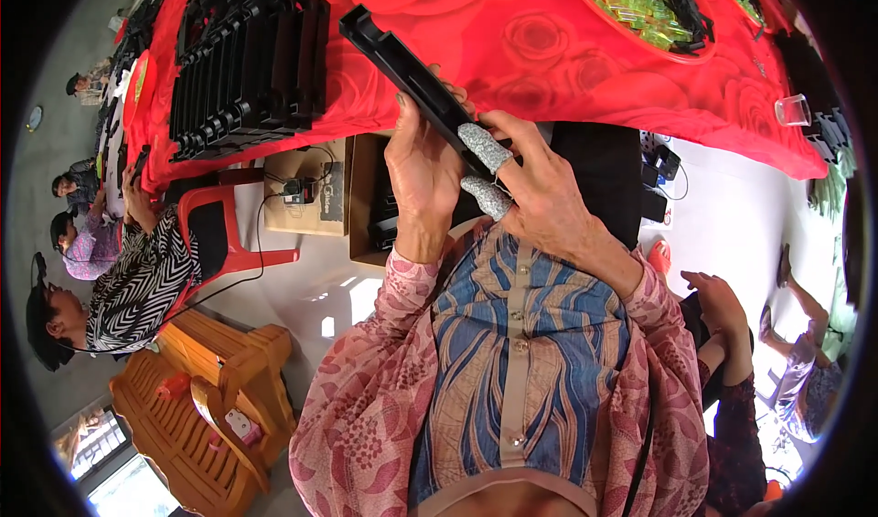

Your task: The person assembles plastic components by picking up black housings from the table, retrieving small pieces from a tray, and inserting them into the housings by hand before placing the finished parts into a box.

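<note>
A long black plastic part (402,67) with a channel along it slants up and left over the near edge of the red table. My left hand (421,156) is wrapped around its middle, thumb on one side and fingertips showing past the other. At the lower end of the part, my right hand (553,192) pinches it with thumb and forefinger, both covered in grey wrapping. Whether a small piece sits between those fingertips is hidden. Left of my hands, similar black parts (251,78) stand stacked in a row on the rose-patterned tablecloth (540,42).
A red bowl (681,57) of yellow-green and black small pieces is at the far right, with a clear cup (792,110) near the table's edge. Under the table stands a cardboard box (358,208). People sit on both sides; a red chair (233,234) and wooden chair (197,426) are left.
</note>
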